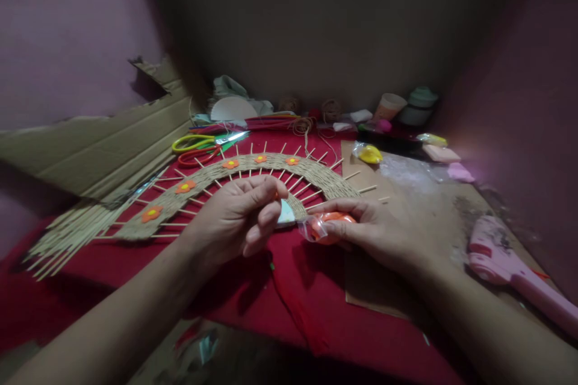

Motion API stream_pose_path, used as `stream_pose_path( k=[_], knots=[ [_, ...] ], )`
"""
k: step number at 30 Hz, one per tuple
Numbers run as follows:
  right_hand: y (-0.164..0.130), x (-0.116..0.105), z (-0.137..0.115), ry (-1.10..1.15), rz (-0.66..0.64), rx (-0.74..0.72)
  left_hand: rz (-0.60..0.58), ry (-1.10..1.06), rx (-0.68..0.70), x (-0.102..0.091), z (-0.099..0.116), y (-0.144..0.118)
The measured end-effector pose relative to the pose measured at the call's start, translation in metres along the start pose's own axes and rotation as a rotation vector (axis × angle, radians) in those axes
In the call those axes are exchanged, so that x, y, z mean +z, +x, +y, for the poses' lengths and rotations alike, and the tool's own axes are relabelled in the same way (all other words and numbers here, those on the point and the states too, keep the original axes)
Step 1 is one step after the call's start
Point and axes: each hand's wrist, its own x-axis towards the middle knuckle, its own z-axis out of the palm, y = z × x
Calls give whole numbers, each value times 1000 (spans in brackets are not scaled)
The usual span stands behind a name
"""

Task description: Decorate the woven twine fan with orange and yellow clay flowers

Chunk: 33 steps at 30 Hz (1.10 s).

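Note:
Between the thumb and fingers of my left hand (246, 210) is a small orange piece, mostly hidden, its kind unclear. My right hand (374, 228) grips a clear plastic packet of orange clay (332, 227), its crumpled end pointing left. Just beyond both hands lies a half-round fan of thin sticks with a woven twine band (246, 163). Several orange flowers (185, 186) with yellow centres sit along the left and top of the band; its right part is bare. A pale rounded piece (285, 213) at the fan's base is partly covered by my left hand.
Yellow and red handled scissors (198, 147) lie behind the fan. A bundle of sticks (85, 222) and folded cardboard (108, 150) are at left. On the right are a pink glue gun (519, 276), a yellow clay packet (368, 153), a cup (391, 106) and a lidded container (419, 106).

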Motion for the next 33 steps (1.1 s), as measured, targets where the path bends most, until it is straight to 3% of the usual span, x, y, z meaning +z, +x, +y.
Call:
stream_pose_path(
  k=[11,14,19,23,27,33],
  knots=[
    [1,-1,0,-11,10,24,-66,41,74,1,2,-2],
    [1,-1,-3,-43,21,42,-26,67,108,-1,2,-3],
    [0,-1,-8,-146,63,71,65,5,306,-6,13,-1],
    [-1,-1,-10,-169,71,65,159,45,317,-7,20,-3],
    [-1,-2,-9,-187,71,40,94,198,356,-10,18,-7],
    [1,-3,-7,-165,42,5,237,709,466,-14,25,-13]
  ],
)
